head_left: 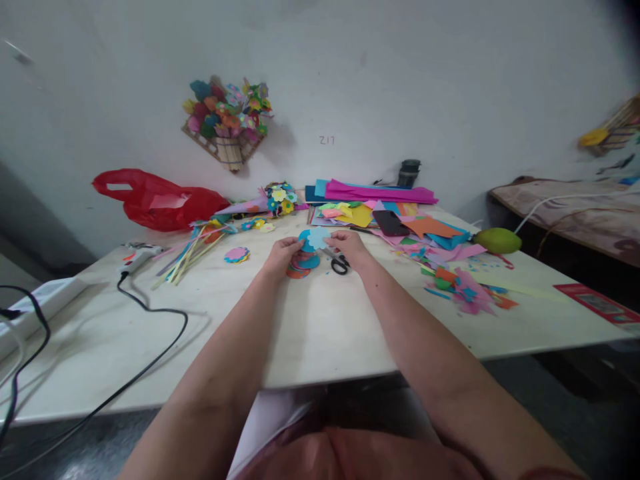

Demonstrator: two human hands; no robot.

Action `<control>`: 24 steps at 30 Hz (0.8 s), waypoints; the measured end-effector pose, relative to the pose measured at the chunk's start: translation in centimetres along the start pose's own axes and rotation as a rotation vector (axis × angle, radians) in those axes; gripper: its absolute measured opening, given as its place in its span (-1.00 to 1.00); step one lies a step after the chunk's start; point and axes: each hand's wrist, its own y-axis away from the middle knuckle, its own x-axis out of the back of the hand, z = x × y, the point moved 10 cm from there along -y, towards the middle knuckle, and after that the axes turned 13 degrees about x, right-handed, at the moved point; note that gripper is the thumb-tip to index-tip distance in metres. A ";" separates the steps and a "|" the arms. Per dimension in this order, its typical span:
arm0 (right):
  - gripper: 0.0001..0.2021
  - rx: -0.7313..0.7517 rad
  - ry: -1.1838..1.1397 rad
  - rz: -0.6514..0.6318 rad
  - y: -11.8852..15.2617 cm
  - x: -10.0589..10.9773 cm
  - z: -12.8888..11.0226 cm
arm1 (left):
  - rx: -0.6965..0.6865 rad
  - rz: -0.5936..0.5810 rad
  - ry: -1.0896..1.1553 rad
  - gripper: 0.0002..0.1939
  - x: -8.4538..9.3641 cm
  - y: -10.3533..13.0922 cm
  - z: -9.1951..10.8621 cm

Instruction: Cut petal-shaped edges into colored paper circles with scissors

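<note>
Over the middle of the table my left hand pinches a blue paper disc at its left edge. My right hand is closed on the right edge of a light blue paper flower with a scalloped rim, which overlaps the disc. Just beneath, blue and orange paper discs lie in a loose pile, partly hidden by the papers and my left fingers. Black-handled scissors rest under my right hand, blades pointing toward the papers. To the left lies a small stack of cut paper flowers.
Paper scraps, a dark phone and a green fruit are on the right. Coloured sheets lie along the wall. A red bag, pale strips, a hot glue gun and a black cord occupy the left.
</note>
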 end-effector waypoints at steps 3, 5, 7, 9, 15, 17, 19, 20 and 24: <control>-0.80 0.066 -0.033 -0.031 -0.1 -0.5 -0.8 | 0.020 0.021 0.021 -0.76 0.2 0.1 0.0; -0.85 0.129 -0.043 -0.055 -0.1 -0.9 -1.4 | 0.029 0.039 0.033 -0.79 0.4 0.1 -0.1; -0.90 0.178 -0.052 -0.078 0.0 -1.3 -1.9 | 0.030 0.062 0.045 -0.81 0.7 0.1 -0.1; -0.93 0.187 -0.065 -0.087 0.1 -1.4 -2.1 | 0.026 0.073 0.050 -0.80 0.8 0.1 -0.1; -0.87 0.154 -0.032 -0.075 0.2 -1.3 -1.8 | 0.033 0.063 0.024 -0.78 0.7 0.0 -0.2; -0.86 0.157 -0.035 -0.079 0.2 -1.4 -1.7 | 0.036 0.062 0.027 -0.79 0.7 0.0 -0.2; -0.87 0.160 -0.036 -0.082 0.1 -1.4 -1.7 | 0.037 0.050 0.027 -0.80 0.6 0.1 -0.1; -0.88 0.157 -0.033 -0.082 0.1 -1.4 -1.7 | 0.036 0.043 0.028 -0.80 0.5 0.1 -0.1; -0.92 0.110 -0.028 -0.069 0.3 -1.4 -1.5 | 0.039 0.034 0.034 -0.83 0.4 0.3 -0.1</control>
